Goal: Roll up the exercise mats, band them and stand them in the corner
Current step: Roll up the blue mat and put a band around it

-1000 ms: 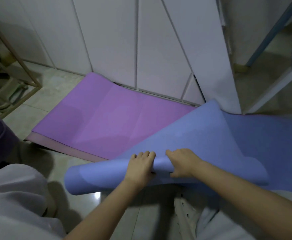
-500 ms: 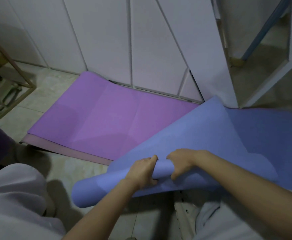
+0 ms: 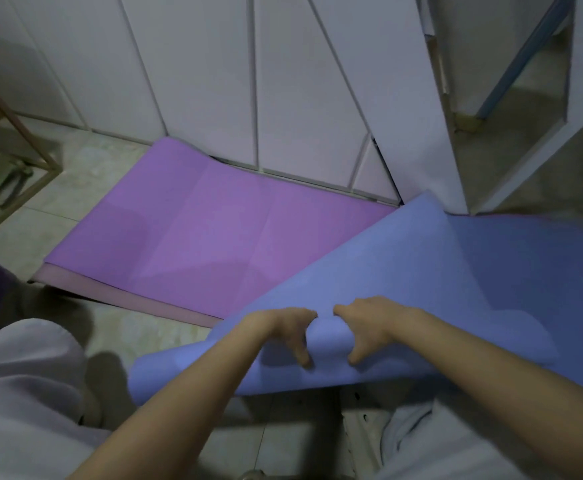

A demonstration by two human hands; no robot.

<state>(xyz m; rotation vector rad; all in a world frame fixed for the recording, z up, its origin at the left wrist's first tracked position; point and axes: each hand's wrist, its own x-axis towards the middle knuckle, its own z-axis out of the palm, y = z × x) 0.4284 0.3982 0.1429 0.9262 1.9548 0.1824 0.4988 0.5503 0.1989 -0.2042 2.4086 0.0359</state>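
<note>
A person's left hand (image 3: 279, 332) and right hand (image 3: 369, 327) grip the rolled near end of a blue mat (image 3: 404, 271), fingers (image 3: 298, 315) curled over the roll and thumbs on its near side. Beyond, a purple mat (image 3: 213, 230) lies flat on the tiled floor (image 3: 110, 168), its far edge touching white cabinet doors (image 3: 283, 81).

blue mat (image 3: 456, 271) cropped right, purple mat (image 3: 213, 237) overlapped

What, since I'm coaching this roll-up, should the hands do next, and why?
Probably turn the roll forward one wrap: the left hand and right hand both grip the just-started roll of the blue mat near its middle, and most of it is unrolled ahead.
</note>
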